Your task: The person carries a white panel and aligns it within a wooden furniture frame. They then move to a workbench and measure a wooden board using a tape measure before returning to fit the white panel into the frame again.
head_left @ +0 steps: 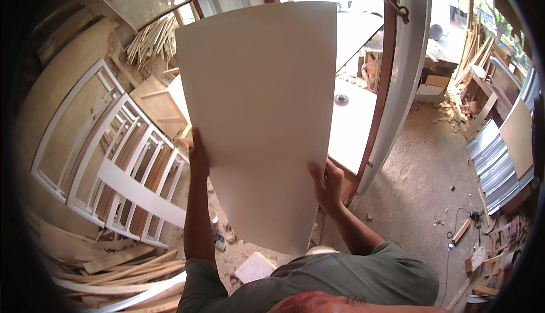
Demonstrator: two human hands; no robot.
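A large, pale beige flat board stands tilted up in front of me and fills the middle of the view. My left hand grips its left edge, with the fingers mostly hidden behind the board. On the right edge, lower down, my right hand is closed round the board with the thumb on the near face. Its bottom edge comes close to my green shirt. Whatever lies directly behind the board is hidden.
White slatted frames lean at the left, above stacked wood strips. Just right of the board stand a white tabletop and a tall post. Corrugated sheets and a cable are farther right.
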